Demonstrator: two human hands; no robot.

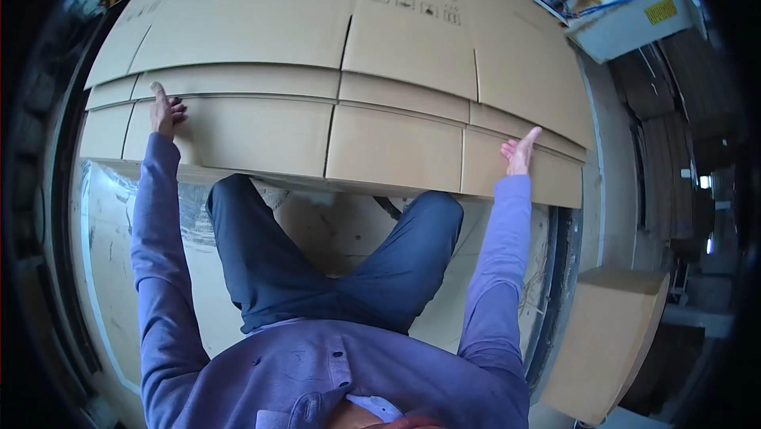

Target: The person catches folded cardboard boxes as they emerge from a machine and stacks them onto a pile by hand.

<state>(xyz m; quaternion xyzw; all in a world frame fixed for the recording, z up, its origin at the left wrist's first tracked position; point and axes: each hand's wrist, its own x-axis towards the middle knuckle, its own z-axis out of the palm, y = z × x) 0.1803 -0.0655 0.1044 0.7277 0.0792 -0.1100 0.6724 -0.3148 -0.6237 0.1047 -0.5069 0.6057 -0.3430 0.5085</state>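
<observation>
A stack of flat cardboard sheets (246, 24), slotted and creased like unfolded boxes, spreads across in front of me. Its near flaps lie in staggered layers, and printed symbols show on the top sheet. At the left part of these flaps is my left hand (166, 112), thumb stretched toward the far side and fingers apart, overlapping the layered edges. My right hand (519, 153) is over the near flaps on the right side, its thumb pointing outward and its fingers spread. Both palms turn inward, with nothing held between the fingers.
A brown cardboard block (606, 342) stands at the lower right. Beyond the stack on the right is a pale metal machine part (630, 24) with a yellow label. My knees (432, 215) are close to the stack's near edge. Dark shelving or stacked material lines the far right.
</observation>
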